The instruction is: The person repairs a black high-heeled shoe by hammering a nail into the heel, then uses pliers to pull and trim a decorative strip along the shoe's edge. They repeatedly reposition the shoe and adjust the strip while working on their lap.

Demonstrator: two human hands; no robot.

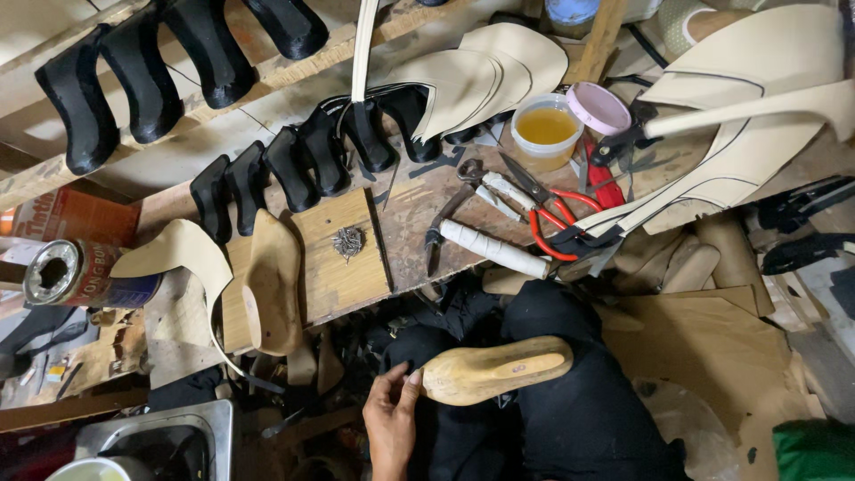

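- One tin can [78,274] lies on its side at the far left, open mouth showing, beside a cream leather piece [183,254].
- Left hand [392,423] comes up from the bottom edge, fingers curled, thumb and fingertips pinching the heel end of a wooden shoe last [495,369].
- That last lies across the person's dark-trousered lap, its toe pointing right, away from the hand.
- Above it on the workbench [419,214] rest a pile of nails [348,241], pincers [448,216], red-handled scissors [554,209] and a cup of yellow glue [545,130].
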